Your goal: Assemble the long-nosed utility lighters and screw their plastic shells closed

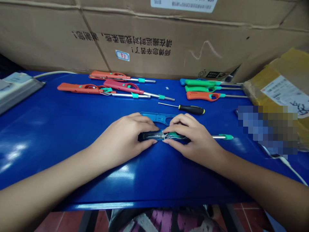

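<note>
An opened long-nose lighter point(154, 135) lies flat on the blue table point(72, 129), its inner tube and wires showing, its metal nozzle with a green collar point(223, 137) pointing right. My left hand point(127, 133) is closed over its left end, fingers curled around it. My right hand point(190, 135) pinches the middle part where the wires sit. Just behind the hands lies a blue lighter shell half point(159, 116). A black-handled screwdriver point(190, 109) with a yellow cap lies beyond it.
Three red and pink lighters point(113, 86) lie at the back left; two green and one orange lighter point(205, 88) at the back right. A large cardboard box point(145, 35) walls off the back. A white power strip point(14, 87) sits far left, a taped parcel point(282, 87) far right.
</note>
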`<state>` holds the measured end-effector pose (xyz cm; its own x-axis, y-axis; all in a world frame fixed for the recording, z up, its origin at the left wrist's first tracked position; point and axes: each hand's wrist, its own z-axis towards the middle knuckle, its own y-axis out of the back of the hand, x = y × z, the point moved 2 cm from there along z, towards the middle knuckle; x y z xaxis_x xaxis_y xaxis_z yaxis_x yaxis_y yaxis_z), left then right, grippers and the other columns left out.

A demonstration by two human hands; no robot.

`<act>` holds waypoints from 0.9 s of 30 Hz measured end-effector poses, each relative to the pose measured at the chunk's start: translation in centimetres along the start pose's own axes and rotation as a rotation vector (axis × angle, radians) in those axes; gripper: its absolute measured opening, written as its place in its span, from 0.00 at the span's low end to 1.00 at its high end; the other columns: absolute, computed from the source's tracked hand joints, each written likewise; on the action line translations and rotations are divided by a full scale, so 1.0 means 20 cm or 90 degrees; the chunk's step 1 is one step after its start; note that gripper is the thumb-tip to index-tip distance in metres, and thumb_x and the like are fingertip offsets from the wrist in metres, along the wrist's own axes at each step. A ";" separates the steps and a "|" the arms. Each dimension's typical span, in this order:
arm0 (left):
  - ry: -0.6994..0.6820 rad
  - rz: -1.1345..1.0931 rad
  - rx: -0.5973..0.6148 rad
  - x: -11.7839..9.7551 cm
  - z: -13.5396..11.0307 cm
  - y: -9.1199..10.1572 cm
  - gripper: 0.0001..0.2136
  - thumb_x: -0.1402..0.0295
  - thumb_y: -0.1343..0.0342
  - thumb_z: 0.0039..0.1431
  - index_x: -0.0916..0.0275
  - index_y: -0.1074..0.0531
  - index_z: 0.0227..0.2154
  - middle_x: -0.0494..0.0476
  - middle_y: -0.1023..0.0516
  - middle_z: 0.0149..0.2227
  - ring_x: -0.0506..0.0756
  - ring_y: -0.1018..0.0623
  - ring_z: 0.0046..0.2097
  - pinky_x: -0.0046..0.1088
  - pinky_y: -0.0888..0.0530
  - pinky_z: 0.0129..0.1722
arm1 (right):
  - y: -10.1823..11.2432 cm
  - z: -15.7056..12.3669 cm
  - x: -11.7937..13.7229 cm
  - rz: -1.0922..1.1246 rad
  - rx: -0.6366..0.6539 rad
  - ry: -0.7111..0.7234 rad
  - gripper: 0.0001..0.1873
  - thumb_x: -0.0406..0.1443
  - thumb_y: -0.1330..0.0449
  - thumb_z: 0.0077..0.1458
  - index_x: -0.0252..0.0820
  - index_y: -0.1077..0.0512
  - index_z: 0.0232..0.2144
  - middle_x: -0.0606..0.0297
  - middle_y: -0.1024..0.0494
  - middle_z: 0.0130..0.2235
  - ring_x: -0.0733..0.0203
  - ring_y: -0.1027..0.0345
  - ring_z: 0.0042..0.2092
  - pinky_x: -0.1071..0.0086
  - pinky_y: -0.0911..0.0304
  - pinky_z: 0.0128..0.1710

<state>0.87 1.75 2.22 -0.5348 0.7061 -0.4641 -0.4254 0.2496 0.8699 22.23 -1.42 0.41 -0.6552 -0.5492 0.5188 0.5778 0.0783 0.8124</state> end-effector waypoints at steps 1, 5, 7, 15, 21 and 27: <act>0.000 -0.006 0.000 0.00 0.00 0.00 0.11 0.70 0.37 0.60 0.59 0.20 0.46 0.54 0.18 0.45 0.58 0.21 0.47 0.38 0.24 0.49 | 0.00 0.00 0.00 -0.002 0.003 -0.001 0.06 0.36 0.37 0.62 0.45 0.23 0.42 0.60 0.26 0.44 0.56 0.32 0.45 0.59 0.35 0.50; 0.013 -0.018 -0.003 -0.01 0.00 -0.01 0.10 0.68 0.37 0.61 0.58 0.20 0.46 0.54 0.18 0.45 0.59 0.21 0.48 0.37 0.24 0.48 | 0.00 0.00 0.01 0.018 0.004 -0.009 0.11 0.37 0.35 0.59 0.44 0.25 0.45 0.59 0.26 0.46 0.55 0.32 0.48 0.58 0.35 0.53; 0.025 -0.032 -0.020 -0.01 0.00 -0.02 0.09 0.65 0.39 0.63 0.58 0.19 0.45 0.54 0.17 0.45 0.58 0.20 0.47 0.36 0.24 0.47 | 0.01 0.00 0.01 0.039 -0.013 -0.016 0.10 0.35 0.37 0.60 0.44 0.26 0.45 0.60 0.26 0.45 0.55 0.32 0.48 0.58 0.35 0.53; 0.051 -0.091 -0.048 0.03 0.02 -0.04 0.07 0.68 0.41 0.64 0.57 0.18 0.41 0.53 0.17 0.41 0.56 0.19 0.43 0.33 0.24 0.44 | 0.14 0.01 -0.08 0.058 0.011 -0.079 0.08 0.30 0.41 0.58 0.45 0.26 0.40 0.61 0.24 0.43 0.57 0.31 0.44 0.63 0.35 0.44; -0.004 -0.112 -0.083 -0.02 0.02 -0.04 0.08 0.69 0.42 0.65 0.59 0.19 0.43 0.55 0.18 0.43 0.54 0.21 0.45 0.33 0.25 0.48 | 0.26 0.01 -0.14 0.081 0.122 -0.144 0.03 0.38 0.39 0.59 0.45 0.26 0.35 0.63 0.23 0.38 0.59 0.31 0.39 0.64 0.36 0.41; -0.102 -0.053 -0.054 -0.04 0.00 -0.09 0.10 0.70 0.42 0.66 0.59 0.21 0.48 0.58 0.21 0.48 0.56 0.23 0.49 0.35 0.26 0.50 | 0.22 0.01 -0.14 0.109 0.160 -0.161 0.08 0.40 0.41 0.62 0.44 0.25 0.32 0.63 0.24 0.38 0.59 0.31 0.40 0.63 0.37 0.44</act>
<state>2.07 0.68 1.07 -0.3754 0.7832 -0.4957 -0.5271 0.2595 0.8092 26.48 0.62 2.54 -0.6765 -0.2911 0.6765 0.5730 0.3690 0.7318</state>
